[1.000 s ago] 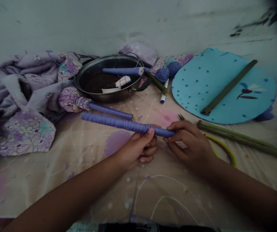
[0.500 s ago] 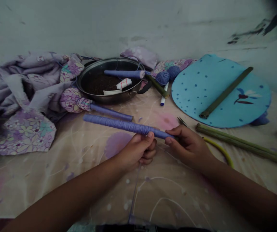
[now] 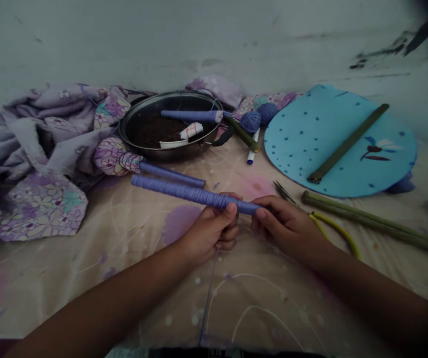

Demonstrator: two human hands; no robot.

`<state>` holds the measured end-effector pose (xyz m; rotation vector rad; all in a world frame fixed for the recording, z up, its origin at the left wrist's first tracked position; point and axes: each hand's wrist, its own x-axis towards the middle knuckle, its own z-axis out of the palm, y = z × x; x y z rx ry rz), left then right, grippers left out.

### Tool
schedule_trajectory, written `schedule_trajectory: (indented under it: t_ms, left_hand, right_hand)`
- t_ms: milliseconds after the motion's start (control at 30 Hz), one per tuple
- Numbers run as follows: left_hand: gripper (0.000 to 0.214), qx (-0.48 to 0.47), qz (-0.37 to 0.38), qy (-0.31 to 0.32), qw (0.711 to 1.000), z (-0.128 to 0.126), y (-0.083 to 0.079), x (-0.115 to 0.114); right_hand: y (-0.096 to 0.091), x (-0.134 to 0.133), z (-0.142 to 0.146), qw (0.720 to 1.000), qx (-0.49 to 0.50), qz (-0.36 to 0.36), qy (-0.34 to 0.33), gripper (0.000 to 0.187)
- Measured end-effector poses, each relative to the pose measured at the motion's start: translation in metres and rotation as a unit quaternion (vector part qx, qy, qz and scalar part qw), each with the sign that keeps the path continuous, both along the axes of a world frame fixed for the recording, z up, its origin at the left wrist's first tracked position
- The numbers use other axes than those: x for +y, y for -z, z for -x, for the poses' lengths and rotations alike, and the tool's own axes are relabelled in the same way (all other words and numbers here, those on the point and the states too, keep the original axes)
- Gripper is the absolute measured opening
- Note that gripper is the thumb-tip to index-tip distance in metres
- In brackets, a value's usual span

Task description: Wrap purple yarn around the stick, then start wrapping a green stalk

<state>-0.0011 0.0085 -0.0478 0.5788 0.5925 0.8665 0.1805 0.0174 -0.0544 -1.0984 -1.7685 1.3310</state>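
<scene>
A stick wrapped in purple yarn (image 3: 172, 190) is held between both hands, slanting slightly down to the right. My left hand (image 3: 217, 223) is closed on its middle, thumb on top. At the right end, my right hand (image 3: 284, 221) grips it between thumb and fingers; that tip is hidden in the hand. From the left hand a thin strand of purple yarn (image 3: 209, 298) runs down toward me. Beyond the stick lies another purple-wrapped stick (image 3: 172, 174), its left end in a bunched floral cloth head (image 3: 115, 156).
Behind is a black pan (image 3: 135, 141) with dark crumbly matter and a wrapped stick (image 3: 191, 116) across it. Right are a blue round mat (image 3: 288, 149) bearing a green stick (image 3: 350, 141), yellow-handled scissors (image 3: 342, 233) and green stalks (image 3: 370, 221). Purple cloth (image 3: 57, 124) is piled left.
The wrapped stick has shifted slightly to the right and its right end has dipped. My left fingers now show behind the stick, and my right thumb has moved onto its end.
</scene>
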Motion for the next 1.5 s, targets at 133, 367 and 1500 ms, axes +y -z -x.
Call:
schedule_trajectory:
  t_ms: [133, 367, 1500]
  left_hand:
    - [0.035, 0.022, 0.006, -0.003, 1.0, -0.001, -0.001, 0.0]
    - [0.04, 0.045, -0.027, -0.029, 0.998, -0.003, -0.001, -0.003]
    - [0.04, 0.048, -0.02, -0.031, 0.998, -0.005, 0.0, -0.003]
  right_hand:
    - [0.002, 0.001, 0.0, 0.987, -0.062, -0.136, 0.066, 0.014]
    - [-0.003, 0.006, -0.002, 0.947, -0.061, -0.311, 0.05, 0.014]
    - [-0.008, -0.002, -0.001, 0.9, -0.207, -0.381, 0.052, 0.011]
